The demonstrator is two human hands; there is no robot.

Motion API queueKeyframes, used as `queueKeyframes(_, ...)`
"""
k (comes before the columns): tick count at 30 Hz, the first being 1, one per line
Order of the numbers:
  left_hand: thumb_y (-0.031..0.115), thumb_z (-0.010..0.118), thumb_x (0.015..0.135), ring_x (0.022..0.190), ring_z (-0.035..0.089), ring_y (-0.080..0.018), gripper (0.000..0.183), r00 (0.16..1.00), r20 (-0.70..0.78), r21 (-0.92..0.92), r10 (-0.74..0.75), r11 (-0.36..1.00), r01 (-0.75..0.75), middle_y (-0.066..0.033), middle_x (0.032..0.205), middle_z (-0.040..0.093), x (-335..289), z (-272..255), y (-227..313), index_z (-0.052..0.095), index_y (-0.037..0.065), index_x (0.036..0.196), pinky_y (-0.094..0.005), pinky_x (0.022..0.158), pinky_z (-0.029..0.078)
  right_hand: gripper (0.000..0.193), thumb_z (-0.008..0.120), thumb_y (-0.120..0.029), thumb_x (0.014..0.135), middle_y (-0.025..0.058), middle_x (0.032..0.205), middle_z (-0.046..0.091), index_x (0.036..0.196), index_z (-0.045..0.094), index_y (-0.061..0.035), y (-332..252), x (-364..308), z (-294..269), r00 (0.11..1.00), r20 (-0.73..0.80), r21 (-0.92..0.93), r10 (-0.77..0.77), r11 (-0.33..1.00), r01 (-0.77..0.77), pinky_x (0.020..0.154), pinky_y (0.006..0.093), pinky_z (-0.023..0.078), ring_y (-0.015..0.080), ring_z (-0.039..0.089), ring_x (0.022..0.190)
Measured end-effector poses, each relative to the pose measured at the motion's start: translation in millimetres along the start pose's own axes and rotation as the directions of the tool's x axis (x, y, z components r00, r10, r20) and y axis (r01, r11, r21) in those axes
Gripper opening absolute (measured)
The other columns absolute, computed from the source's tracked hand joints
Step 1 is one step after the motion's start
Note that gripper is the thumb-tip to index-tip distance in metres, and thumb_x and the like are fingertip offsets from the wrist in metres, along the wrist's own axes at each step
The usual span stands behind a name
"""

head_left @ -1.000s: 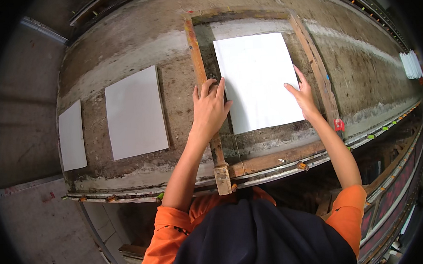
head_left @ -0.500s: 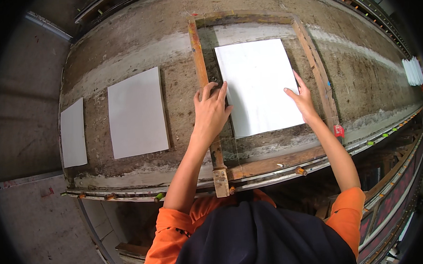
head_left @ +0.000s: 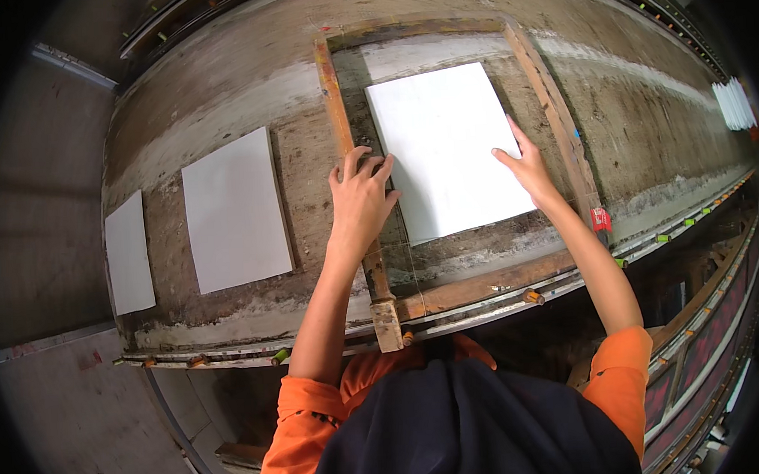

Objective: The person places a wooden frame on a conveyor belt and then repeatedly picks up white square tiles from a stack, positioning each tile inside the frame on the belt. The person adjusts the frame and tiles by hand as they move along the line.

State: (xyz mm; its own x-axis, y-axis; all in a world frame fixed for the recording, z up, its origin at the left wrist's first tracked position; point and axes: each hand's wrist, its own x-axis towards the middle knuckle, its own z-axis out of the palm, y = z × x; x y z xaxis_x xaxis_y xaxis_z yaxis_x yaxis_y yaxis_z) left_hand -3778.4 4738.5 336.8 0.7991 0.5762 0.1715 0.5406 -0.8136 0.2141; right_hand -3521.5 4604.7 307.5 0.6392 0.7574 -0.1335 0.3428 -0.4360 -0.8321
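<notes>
A white rectangular sheet lies on the worn table, inside a wooden frame. My left hand rests over the frame's left bar, fingers spread and slightly bent, with the fingertips by the sheet's left edge. At the opposite edge is my right hand. Its thumb lies over the sheet and its index finger stretches along the right edge, thumb and finger apart; the other fingers are mostly hidden. Whether the white piece is one sheet or several cannot be told.
Two more white sheets lie to the left, a larger one and one by the table's end. A metal rail with orange and green pegs runs along the near edge. Several white pieces stand at the far right.
The whole view has shifted and turned slightly. Both hands keep about the same places against the sheet and frame.
</notes>
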Motion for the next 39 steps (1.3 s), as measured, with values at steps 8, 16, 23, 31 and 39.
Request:
queueKeyframes(8, 0.029, 0.075, 0.069, 0.122, 0.036, -0.0246, 0.057, 0.999, 0.041, -0.011, -0.009, 1.000, 0.009, -0.0065, 0.117, 0.057, 1, -4, 1, 0.058, 0.009, 0.119, -0.0541, 0.097, 0.033, 0.071, 0.066, -0.027, 0.080, 0.0199, 0.135, 0.042, 0.140, 0.031, -0.0120, -16, -5, -3, 0.999, -0.009, -0.118, -0.043, 0.992, 0.041, 0.096, 0.0359, 0.040, 0.0272, 0.046, 0.121)
queueKeyframes(16, 0.030, 0.076, 0.067, 0.123, 0.036, -0.0245, 0.060, 0.999, 0.047, -0.022, -0.018, 1.000, 0.019, -0.0073, 0.118, 0.057, 2, -2, 2, 0.058, 0.009, 0.120, -0.0543, 0.101, 0.028, 0.072, 0.065, -0.030, 0.078, 0.0209, 0.106, 0.046, 0.136, 0.035, 0.0009, 9, -2, 11, 0.972, -0.108, -0.352, -0.209, 0.922, 0.159, 0.085, 0.0386, 0.045, 0.0337, 0.050, 0.101)
queueKeyframes(23, 0.032, 0.079, 0.062, 0.124, 0.038, -0.0228, 0.065, 0.996, 0.009, -0.079, -0.086, 0.993, 0.087, -0.0079, 0.115, 0.060, 3, 2, 2, 0.058, 0.012, 0.120, -0.0587, 0.102, 0.022, 0.070, 0.066, -0.029, 0.078, 0.0171, 0.103, 0.046, 0.135, 0.038, -0.0026, 12, -3, 12, 0.958, -0.162, -0.334, -0.238, 0.926, 0.174, 0.081, 0.0387, 0.046, 0.0290, 0.053, 0.093)
queueKeyframes(31, 0.030, 0.082, 0.059, 0.119, 0.042, -0.0179, 0.063, 0.984, -0.072, -0.217, -0.165, 0.965, 0.146, -0.0023, 0.108, 0.063, 7, 5, 3, 0.060, 0.015, 0.116, -0.0637, 0.102, 0.019, 0.068, 0.068, -0.030, 0.076, 0.0163, 0.105, 0.049, 0.133, 0.042, -0.0029, 14, 2, 7, 0.944, -0.219, -0.292, -0.246, 0.940, 0.177, 0.084, 0.0386, 0.047, 0.0298, 0.055, 0.096)
queueKeyframes(39, 0.024, 0.079, 0.064, 0.116, 0.044, -0.0184, 0.049, 0.980, -0.085, -0.248, -0.178, 0.957, 0.153, -0.0028, 0.102, 0.064, 7, 0, 7, 0.062, 0.014, 0.108, -0.0602, 0.103, 0.020, 0.070, 0.069, -0.030, 0.074, 0.0161, 0.105, 0.049, 0.132, 0.042, -0.0013, 2, 1, 5, 0.972, -0.164, -0.279, -0.168, 0.953, 0.117, 0.084, 0.0368, 0.046, 0.0273, 0.055, 0.096)
